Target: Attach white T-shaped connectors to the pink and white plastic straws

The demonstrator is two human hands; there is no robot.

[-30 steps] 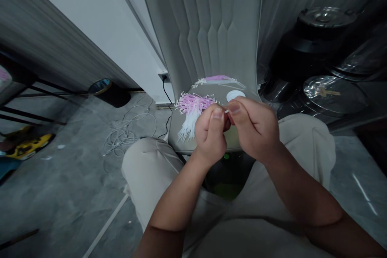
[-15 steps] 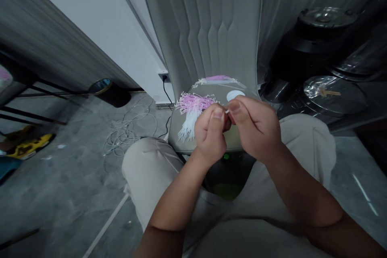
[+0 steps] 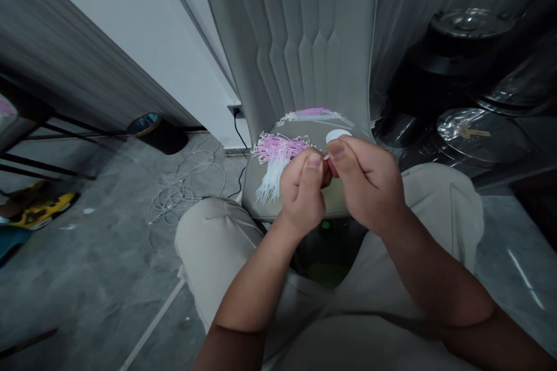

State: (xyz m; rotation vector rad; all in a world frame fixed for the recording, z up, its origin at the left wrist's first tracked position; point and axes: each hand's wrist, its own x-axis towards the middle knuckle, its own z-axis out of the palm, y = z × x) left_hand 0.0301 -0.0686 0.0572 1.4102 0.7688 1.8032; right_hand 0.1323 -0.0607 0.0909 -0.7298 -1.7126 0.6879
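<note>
My left hand (image 3: 306,185) and my right hand (image 3: 368,179) meet over the front of a grey chair seat (image 3: 335,200). Both are closed, thumbs pressed on bent fingers. Between the fingertips shows the end of a small white piece (image 3: 326,157); the fingers cover the rest of it. Just left of my left hand lies a heap of thin pink-and-white plastic sticks (image 3: 278,153) with little white ends. A flatter row of similar sticks (image 3: 315,112) lies along the back of the seat. Behind my right hand a round white disc (image 3: 337,134) is partly covered.
The chair's padded back (image 3: 300,23) rises ahead. Grey cable (image 3: 187,185) is coiled on the floor at left, near a dark bin (image 3: 157,133). Pots with shiny lids (image 3: 472,23) stand at right. A yellow-and-black shoe (image 3: 46,208) is at far left.
Almost nothing differs. The fingertips stay pressed together around the white piece, with only a very slight shift of my right hand.
</note>
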